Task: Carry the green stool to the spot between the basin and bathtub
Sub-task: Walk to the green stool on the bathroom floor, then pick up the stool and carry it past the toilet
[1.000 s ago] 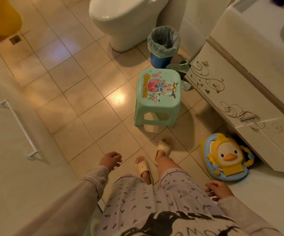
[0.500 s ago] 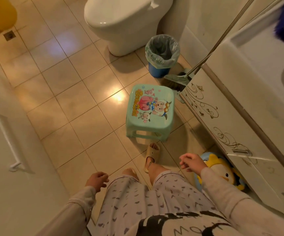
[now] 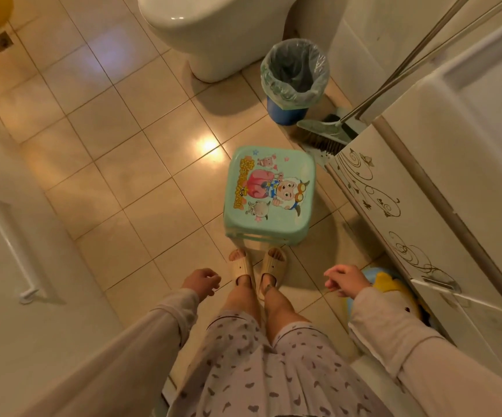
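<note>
Two hands hang low in front of the person, both empty: the left hand point(image 3: 202, 281) has its fingers loosely curled and holds nothing, and the right hand point(image 3: 344, 279) is likewise loosely open, its fingers bent and clear of everything. Each comes out of a pale long sleeve. Between them, two feet in cream slippers point(image 3: 257, 264) stand side by side on the tiled floor point(image 3: 117, 176), the toes just short of the green stool point(image 3: 269, 195).

That stool stands upright on the floor, directly ahead of the feet, its seat printed with cartoon animals. Its right side is near the corner of the white cabinet point(image 3: 418, 212), which runs along the right edge of the floor and carries swirling brown decoration; a narrow strip of tile separates the two. Beyond the stool, toward the far wall, a blue bin point(image 3: 293, 82) lined with a clear bag stands beside the base of the white toilet point(image 3: 222, 34). A broom point(image 3: 324, 135) leans at the cabinet's far corner, its bristles on the floor close to the stool's far right corner. A yellow and blue duck-shaped toy point(image 3: 389, 288) lies at the cabinet's foot, partly hidden behind the right forearm. A white rail point(image 3: 6, 239) is fixed to the pale surface on the left.
</note>
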